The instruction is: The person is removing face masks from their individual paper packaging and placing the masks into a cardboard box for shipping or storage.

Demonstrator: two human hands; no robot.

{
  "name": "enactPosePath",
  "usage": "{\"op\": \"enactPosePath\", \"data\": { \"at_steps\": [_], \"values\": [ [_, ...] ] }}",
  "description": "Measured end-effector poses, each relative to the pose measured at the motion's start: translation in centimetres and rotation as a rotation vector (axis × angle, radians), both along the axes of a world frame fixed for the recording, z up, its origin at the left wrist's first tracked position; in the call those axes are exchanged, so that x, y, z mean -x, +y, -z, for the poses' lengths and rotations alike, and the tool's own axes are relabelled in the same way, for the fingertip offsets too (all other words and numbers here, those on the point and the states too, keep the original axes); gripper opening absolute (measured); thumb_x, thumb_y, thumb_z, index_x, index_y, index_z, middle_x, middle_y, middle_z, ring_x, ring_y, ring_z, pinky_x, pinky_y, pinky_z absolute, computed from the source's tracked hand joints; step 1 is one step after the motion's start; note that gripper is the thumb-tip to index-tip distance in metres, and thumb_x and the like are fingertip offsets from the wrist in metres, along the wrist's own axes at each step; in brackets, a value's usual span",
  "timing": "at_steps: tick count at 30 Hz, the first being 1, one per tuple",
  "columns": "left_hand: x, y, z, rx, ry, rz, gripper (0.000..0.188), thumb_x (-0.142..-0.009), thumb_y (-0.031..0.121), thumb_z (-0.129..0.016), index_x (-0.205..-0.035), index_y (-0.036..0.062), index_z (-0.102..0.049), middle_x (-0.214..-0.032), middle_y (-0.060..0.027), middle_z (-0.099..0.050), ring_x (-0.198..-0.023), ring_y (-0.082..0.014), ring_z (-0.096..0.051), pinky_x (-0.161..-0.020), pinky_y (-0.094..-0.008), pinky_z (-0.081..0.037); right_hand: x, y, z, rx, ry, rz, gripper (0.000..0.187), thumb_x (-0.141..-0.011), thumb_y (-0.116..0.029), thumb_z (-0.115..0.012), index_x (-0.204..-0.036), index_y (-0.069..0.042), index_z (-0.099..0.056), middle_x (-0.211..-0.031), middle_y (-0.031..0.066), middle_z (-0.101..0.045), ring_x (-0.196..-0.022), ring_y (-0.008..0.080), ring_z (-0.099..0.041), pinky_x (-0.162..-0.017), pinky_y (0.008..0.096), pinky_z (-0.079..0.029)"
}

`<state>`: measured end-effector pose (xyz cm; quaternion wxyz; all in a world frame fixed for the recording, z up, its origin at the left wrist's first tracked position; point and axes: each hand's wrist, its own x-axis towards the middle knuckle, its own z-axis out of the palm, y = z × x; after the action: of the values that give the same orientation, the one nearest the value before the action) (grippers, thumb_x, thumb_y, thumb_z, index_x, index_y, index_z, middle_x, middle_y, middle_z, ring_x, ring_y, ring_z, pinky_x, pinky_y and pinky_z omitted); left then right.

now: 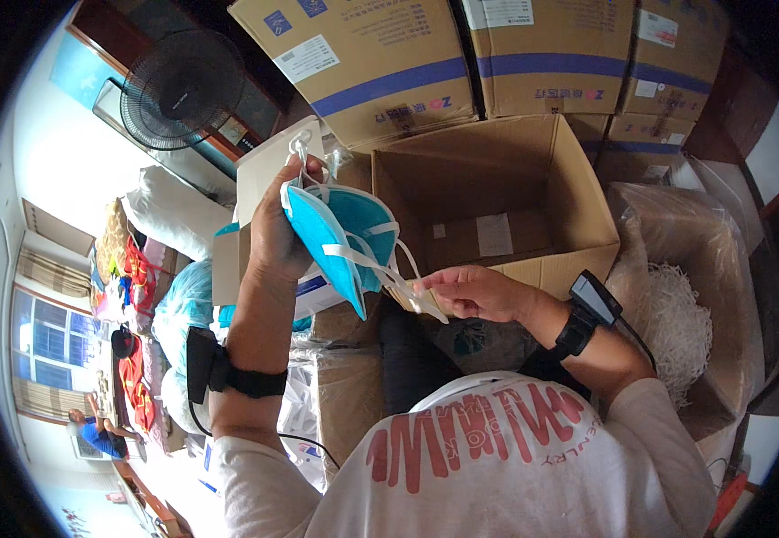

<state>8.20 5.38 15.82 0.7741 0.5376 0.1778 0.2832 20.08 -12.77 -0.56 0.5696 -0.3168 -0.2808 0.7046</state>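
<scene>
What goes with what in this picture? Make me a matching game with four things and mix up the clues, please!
Things:
1. Blue mask-like things
2. Fan
3. White strands
4. Open brown box

Clues:
A. Piled in the plastic-lined box on the right
B. In the middle, with white paper inside
C. Held up in the left hand
D. Dark and round, at the upper left

Right pairs: 1-C, 2-D, 3-A, 4-B
</scene>
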Motion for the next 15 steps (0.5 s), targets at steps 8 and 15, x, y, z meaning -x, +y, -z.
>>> {"op": "enactPosePath", "data": {
  "at_steps": [8, 15],
  "values": [
    [-0.3, -0.1, -0.2, -0.018, -0.002, 0.012, 0.022, -0.083, 0.030, -0.053, -0.082, 0.0082, -0.055, -0.072, 0.0007, -0.053, -0.060, -0.0058, -0.049, -0.052, -0.0178, -0.041, 0.5, 0.1, 0.3, -0.033, 0.100, -0.103, 0.038, -0.084, -0.024, -0.053, -0.115, -0.003, -0.047, -0.071, -0.0059, -0.037, -0.059, 0.0022, -0.032, -0.049, 0.0143, -0.027],
    [-0.1, 0.4, 0.5, 0.022, -0.022, 0.040, 0.023, -0.083, 0.031, -0.053, -0.083, 0.0079, -0.054, -0.073, 0.0011, -0.053, -0.063, -0.0063, -0.050, -0.053, -0.0191, -0.043, 0.4, 0.6, 1.0, -0.063, 0.165, -0.027, 0.032, -0.087, -0.031, -0.048, -0.103, -0.003, -0.053, -0.067, -0.0044, -0.037, -0.057, 0.0032, -0.033, -0.047, 0.0158, -0.028]
  ]
}}
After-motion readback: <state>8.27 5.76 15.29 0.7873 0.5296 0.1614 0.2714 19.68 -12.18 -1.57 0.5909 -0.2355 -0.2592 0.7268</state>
